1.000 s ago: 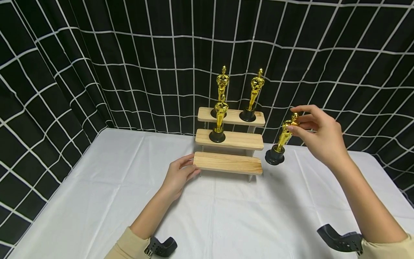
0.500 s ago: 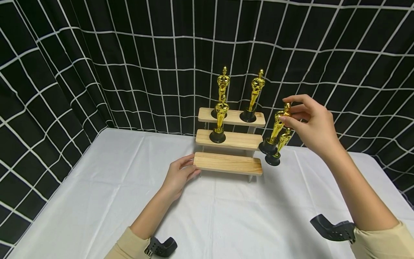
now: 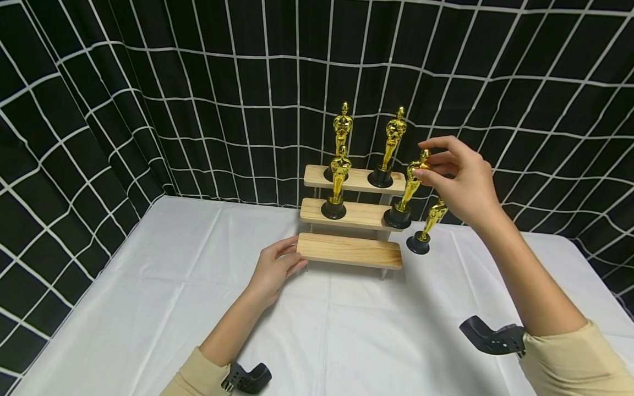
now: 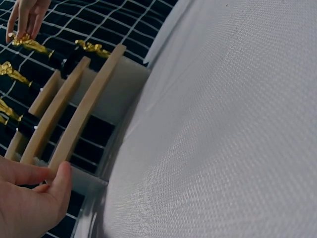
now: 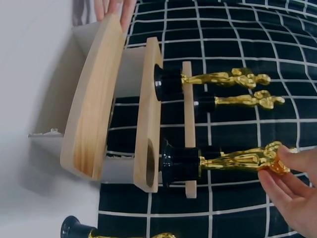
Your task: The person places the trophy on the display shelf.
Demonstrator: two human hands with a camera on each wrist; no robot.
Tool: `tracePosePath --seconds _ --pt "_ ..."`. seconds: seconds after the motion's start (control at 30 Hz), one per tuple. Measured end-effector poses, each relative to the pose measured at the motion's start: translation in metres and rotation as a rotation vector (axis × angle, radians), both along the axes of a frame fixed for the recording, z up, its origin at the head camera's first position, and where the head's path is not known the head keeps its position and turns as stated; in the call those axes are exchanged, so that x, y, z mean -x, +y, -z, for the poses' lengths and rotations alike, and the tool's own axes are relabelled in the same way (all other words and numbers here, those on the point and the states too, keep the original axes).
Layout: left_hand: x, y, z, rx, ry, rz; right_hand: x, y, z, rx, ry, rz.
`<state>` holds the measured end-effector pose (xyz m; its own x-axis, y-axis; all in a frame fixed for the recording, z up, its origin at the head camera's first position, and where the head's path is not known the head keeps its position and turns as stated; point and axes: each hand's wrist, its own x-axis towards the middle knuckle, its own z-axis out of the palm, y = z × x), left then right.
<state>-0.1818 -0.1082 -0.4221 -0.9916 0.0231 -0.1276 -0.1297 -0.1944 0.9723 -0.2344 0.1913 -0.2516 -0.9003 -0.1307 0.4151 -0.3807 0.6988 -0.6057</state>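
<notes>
My right hand (image 3: 465, 179) pinches a gold trophy statuette (image 3: 412, 184) by its head and shoulders. Its round black base hangs close over the right end of the middle shelf (image 3: 364, 213) of a three-step wooden rack, as the right wrist view shows with a small gap. My left hand (image 3: 272, 269) pinches the left end of the bottom shelf (image 3: 349, 250) between thumb and fingers. On the middle shelf's left stands another statuette (image 3: 339, 179). Two more, a left statuette (image 3: 343, 129) and a right statuette (image 3: 393, 140), stand on the top shelf (image 3: 317, 175).
One further statuette (image 3: 432, 223) stands on the white-covered table (image 3: 247, 341), just right of the rack and partly behind my right hand. A black curtain with white grid lines (image 3: 238, 99) hangs behind the table and along its left.
My right hand has carried the statuette left and slightly up, from beside the rack to over the middle shelf's right end. This uncovered the statuette on the table. My left hand stays put.
</notes>
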Motion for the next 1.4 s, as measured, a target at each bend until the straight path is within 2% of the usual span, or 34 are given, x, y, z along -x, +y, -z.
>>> tracePosePath --seconds 0.2,0.73,1.07,1.4 --pt "0.0 0.0 0.0 0.001 0.0 0.004 0.005 -0.011 0.0 0.02 -0.021 -0.016" --pt "0.0 -0.001 0.001 0.002 0.003 0.008 0.017 -0.032 0.007 0.042 -0.014 -0.074" --pt "0.0 0.0 0.001 0.004 0.002 0.004 0.018 -0.035 0.011 0.025 -0.037 -0.06" --pt "0.0 0.0 0.0 -0.003 -0.003 0.002 0.015 -0.034 0.015 0.056 -0.04 -0.075"
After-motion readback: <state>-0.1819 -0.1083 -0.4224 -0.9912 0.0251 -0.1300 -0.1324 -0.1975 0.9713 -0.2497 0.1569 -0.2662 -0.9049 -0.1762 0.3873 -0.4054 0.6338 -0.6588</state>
